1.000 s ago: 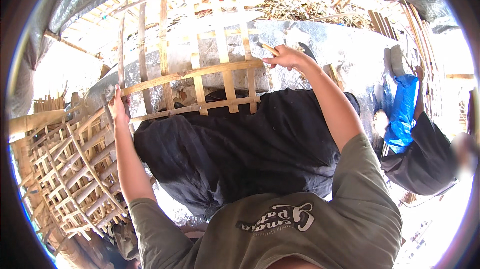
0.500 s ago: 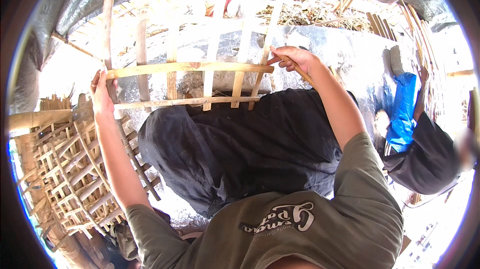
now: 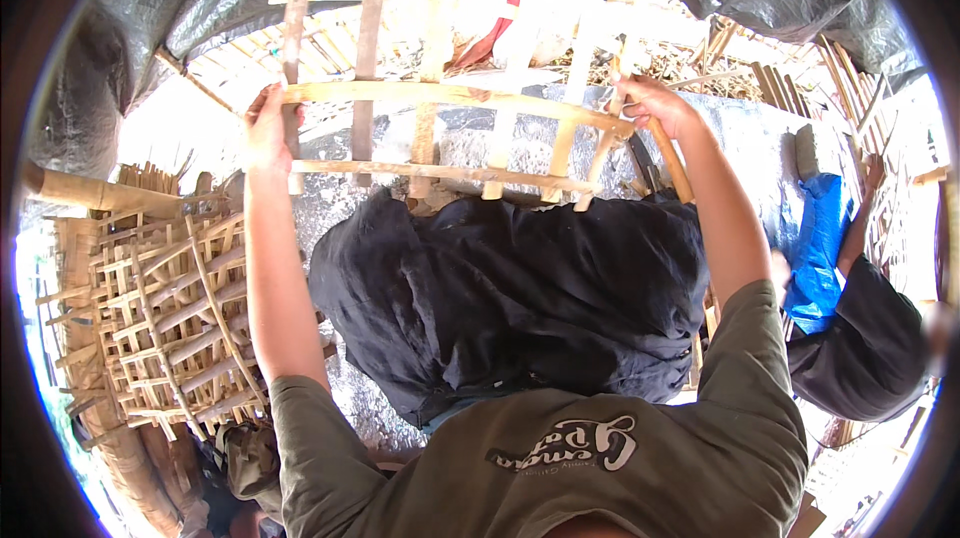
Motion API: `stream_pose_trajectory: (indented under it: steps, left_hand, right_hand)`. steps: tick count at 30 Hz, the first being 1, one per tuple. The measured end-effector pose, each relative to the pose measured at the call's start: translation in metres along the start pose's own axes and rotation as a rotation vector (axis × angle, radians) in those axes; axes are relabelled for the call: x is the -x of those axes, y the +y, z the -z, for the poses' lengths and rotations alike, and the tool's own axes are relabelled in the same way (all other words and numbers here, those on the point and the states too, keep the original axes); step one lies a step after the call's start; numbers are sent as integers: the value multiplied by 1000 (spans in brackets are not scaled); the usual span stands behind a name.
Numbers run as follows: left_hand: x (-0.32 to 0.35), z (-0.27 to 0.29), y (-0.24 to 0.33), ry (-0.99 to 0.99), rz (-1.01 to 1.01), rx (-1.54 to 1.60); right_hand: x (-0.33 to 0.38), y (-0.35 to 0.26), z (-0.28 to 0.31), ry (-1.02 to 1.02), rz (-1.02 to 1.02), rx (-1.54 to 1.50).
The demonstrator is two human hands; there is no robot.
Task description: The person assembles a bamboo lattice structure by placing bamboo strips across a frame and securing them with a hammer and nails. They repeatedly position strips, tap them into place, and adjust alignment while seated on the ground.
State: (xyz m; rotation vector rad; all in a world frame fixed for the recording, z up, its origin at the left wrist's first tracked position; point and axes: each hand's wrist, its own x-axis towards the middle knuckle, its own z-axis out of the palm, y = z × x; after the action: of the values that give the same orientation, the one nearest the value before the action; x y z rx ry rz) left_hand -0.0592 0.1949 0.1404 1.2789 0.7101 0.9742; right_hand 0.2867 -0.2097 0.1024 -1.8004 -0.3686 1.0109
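Observation:
I hold up a large woven bamboo lattice frame (image 3: 450,98) in front of me, tilted high toward the dark tarp roof. My left hand (image 3: 265,123) grips its left edge where a vertical slat meets the lower cross strips. My right hand (image 3: 650,103) grips the right end of the curved cross strip, and a thin stick-like handle (image 3: 672,163) slants down beneath that hand. Black cloth (image 3: 510,288) covers my lap below the frame.
A stack of finished bamboo lattice frames (image 3: 160,308) lies to my left. A seated person in dark clothes (image 3: 860,338) with a blue cloth (image 3: 818,248) works at my right. Loose bamboo strips (image 3: 790,88) and a silver-grey ground sheet (image 3: 740,138) lie ahead.
Both hands have lifted the lattice frame steadily higher and tipped it up, so more of its slats now stand above my hands.

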Motion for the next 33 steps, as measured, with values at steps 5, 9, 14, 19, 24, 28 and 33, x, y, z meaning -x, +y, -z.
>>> stream_pose_trajectory:
  steps: [5, 9, 14, 19, 24, 28, 33]
  left_hand:
    - [26, -49, -52, 138, 184, 81]
    - [54, -61, -97, 117, 321, 143]
    - [78, -56, -115, 166, 445, 59]
    - [87, -60, -117, 160, 530, -33]
    - [92, -57, -139, 202, 539, -83]
    - [94, -59, -164, 136, 566, -38]
    - [91, -68, -187, 137, 561, 29]
  right_hand:
    - [-23, -8, 61, 142, -3, 219]
    - [-46, 3, 89, 125, -42, 320]
    - [-55, 23, 84, 95, -100, 396]
    - [-73, 50, 101, 39, -187, 427]
    - [-88, 46, 87, 75, -225, 590]
    - [-107, 53, 96, 42, -264, 565]
    - [-129, 68, 104, 128, -252, 554]
